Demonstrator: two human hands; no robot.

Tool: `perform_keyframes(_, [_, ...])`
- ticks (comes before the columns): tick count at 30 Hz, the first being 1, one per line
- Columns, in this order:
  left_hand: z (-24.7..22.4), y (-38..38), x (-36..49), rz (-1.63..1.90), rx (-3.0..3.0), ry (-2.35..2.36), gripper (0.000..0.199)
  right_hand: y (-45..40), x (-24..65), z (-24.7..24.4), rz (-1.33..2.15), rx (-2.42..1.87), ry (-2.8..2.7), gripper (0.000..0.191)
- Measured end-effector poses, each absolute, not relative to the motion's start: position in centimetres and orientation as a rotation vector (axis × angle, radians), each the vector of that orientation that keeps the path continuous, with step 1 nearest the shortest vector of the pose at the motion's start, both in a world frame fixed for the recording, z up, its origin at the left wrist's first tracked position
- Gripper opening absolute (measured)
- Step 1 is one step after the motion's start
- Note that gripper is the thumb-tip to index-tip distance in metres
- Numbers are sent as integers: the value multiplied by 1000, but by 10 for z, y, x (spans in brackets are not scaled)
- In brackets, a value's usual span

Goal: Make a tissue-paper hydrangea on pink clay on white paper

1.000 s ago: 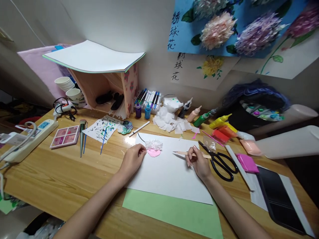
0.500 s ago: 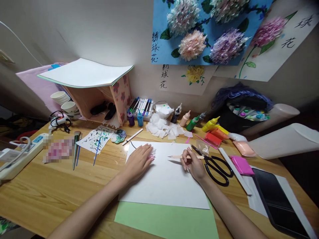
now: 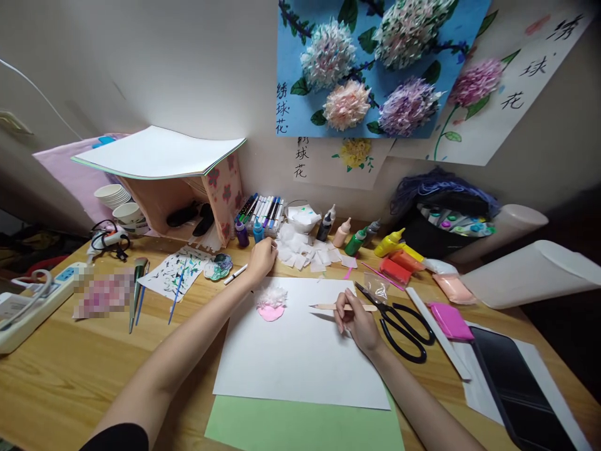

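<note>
My left hand (image 3: 263, 258) reaches over the paper's far edge to the left side of a pile of small white paper pieces (image 3: 303, 244). Its fingers are bent together; whether a piece is between them is hidden. My right hand (image 3: 357, 322) grips a pale wooden pencil (image 3: 328, 307), held nearly level with its dark tip pointing left. Under both lies a white sheet (image 3: 300, 357) on a green sheet (image 3: 300, 423). A flat pink clay round (image 3: 271, 312), its far part covered with ruffled white paper tufts (image 3: 272, 294), sits on the white sheet.
Black-handled scissors (image 3: 406, 332) lie right of my right hand, near a white strip (image 3: 439, 332) and a phone (image 3: 511, 376). Paint bottles (image 3: 354, 241) and markers (image 3: 263, 210) line the back. Brushes (image 3: 136, 294) and a power strip (image 3: 42, 307) are left.
My left hand has left the pink clay round and moved away from me to the paper pile, uncovering the round. My right hand still holds the pencil. The view has shifted slightly.
</note>
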State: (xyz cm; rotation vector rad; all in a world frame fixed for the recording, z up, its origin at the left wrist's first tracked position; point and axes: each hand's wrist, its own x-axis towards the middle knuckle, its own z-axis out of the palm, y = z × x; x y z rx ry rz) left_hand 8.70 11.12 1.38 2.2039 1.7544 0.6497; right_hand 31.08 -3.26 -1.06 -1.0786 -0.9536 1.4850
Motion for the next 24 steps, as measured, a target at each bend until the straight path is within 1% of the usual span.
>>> perform_keyframes(7, [34, 96, 74, 786, 2282, 1747, 14, -33, 311, -8, 1507, -1089, -962, 52])
perform_keyframes(10, [48, 79, 58, 928, 2299, 1739, 16, -34, 312, -9, 1496, -1093, -977, 51])
perform_keyframes(13, [58, 53, 39, 1035, 2028, 1707, 15, -37, 313, -11, 1455, -1092, -1009, 50])
perform_keyframes(15, [58, 31, 29, 956, 1774, 1614, 18, -40, 311, -10, 1423, -1085, -1039, 49])
perform_keyframes(18, [46, -3, 25, 808, 1578, 1449, 19, -46, 302, -4, 1379, -1066, -1146, 49])
perform_keyframes(21, [29, -27, 33, 743, 1617, 1495, 17, -51, 285, 6, 1337, -1055, -1355, 50])
perform_keyframes(24, [21, -37, 42, 734, 1800, 1559, 15, -52, 267, 14, 1201, -1013, -1652, 50])
